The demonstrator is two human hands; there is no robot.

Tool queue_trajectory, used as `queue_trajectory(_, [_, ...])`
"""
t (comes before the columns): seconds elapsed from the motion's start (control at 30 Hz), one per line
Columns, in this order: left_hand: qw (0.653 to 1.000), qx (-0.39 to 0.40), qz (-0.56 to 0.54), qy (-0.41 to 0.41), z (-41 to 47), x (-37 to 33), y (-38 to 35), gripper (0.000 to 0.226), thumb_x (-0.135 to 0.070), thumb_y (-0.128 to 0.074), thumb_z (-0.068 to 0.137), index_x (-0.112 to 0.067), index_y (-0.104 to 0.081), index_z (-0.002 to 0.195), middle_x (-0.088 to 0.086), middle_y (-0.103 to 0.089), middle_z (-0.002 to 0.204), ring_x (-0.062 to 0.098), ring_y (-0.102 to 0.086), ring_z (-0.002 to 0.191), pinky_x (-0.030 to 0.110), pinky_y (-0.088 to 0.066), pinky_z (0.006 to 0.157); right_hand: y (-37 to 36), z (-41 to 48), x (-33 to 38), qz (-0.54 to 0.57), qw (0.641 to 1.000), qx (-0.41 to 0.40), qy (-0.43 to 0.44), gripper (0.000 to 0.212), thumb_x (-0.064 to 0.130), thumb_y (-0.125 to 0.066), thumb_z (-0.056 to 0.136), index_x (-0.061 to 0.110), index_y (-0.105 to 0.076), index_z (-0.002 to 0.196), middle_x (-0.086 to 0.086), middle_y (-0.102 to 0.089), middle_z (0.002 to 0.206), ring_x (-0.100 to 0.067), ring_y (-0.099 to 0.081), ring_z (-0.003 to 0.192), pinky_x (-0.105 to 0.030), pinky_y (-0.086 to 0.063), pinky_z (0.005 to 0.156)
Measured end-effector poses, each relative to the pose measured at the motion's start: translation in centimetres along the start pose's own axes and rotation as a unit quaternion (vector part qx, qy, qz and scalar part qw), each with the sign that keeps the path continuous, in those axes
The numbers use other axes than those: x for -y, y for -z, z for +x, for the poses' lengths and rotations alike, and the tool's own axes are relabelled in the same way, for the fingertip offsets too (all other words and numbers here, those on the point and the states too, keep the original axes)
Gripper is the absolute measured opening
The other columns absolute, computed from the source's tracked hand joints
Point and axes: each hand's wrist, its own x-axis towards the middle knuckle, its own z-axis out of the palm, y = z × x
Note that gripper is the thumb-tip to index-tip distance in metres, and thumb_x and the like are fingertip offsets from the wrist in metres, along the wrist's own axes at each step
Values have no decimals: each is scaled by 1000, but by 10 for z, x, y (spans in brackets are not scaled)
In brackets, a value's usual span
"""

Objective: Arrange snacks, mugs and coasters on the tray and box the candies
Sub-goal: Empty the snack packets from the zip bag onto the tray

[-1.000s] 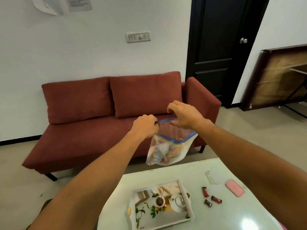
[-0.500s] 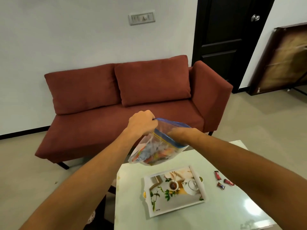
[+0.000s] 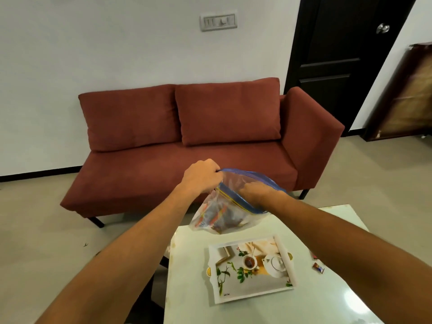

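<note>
A clear zip bag [image 3: 211, 212] with a blue rim hangs in the air above the far end of the table, with colourful wrapped snacks inside. My left hand [image 3: 203, 176] grips the bag's rim at its left corner. My right hand [image 3: 256, 191] is pushed into the bag's mouth; its fingers are hidden inside. Below them a white tray [image 3: 236, 294] printed with a teapot and leaves lies flat on the table with nothing on it. A small wrapped candy [image 3: 318, 268] lies to the right of the tray, partly behind my right forearm.
The pale green table [image 3: 198, 307] fills the lower middle. A red sofa [image 3: 187, 141] stands behind it against the white wall. A dark door [image 3: 336, 43] is at the back right, and a wooden panel [image 3: 406, 97] leans at the far right.
My right hand has let go of the bag's top edge and gone down into the bag's mouth. The bag has dropped lower and opened wide. The view has tilted downward.
</note>
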Motion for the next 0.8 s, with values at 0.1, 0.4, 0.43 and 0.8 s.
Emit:
queue_trajectory(0.1, [1000,7,3,17,1,-1,-4,31,-32,-53,89,-19,-55,61,1,-62,71,32,-62,79,33,-39,61,9,-12,-6,32,994,-99,46,29,26,-38,105,12,-62,112,-10,-67,106,-31,-60,87,-37,-41,70])
queue_trajectory(0.4, [999,-17,-33,38,5,-25,-16,32,-37,-47,93,-19,-56,67,2,-64,71,29,-65,73,36,-50,66,12,-27,-42,270,920,-282,16,27,44,-48,102,18,-53,99,-5,-62,69,-27,-57,61,-42,-44,57])
queue_trajectory(0.43, [998,-15,-37,40,6,-28,-17,31,-36,-47,93,-19,-56,67,2,-65,70,29,-66,73,36,-51,66,11,-30,-47,274,918,-287,13,34,53,-54,97,19,-56,102,-3,-65,72,-23,-59,63,-39,-45,58])
queue_trajectory(0.8, [995,5,-17,94,14,-34,-64,28,-40,-44,91,-22,-65,85,3,-69,81,27,-67,76,36,-54,67,1,-49,-94,259,884,-387,28,38,61,-63,84,25,-74,87,5,-71,74,-15,-65,67,-38,-52,63])
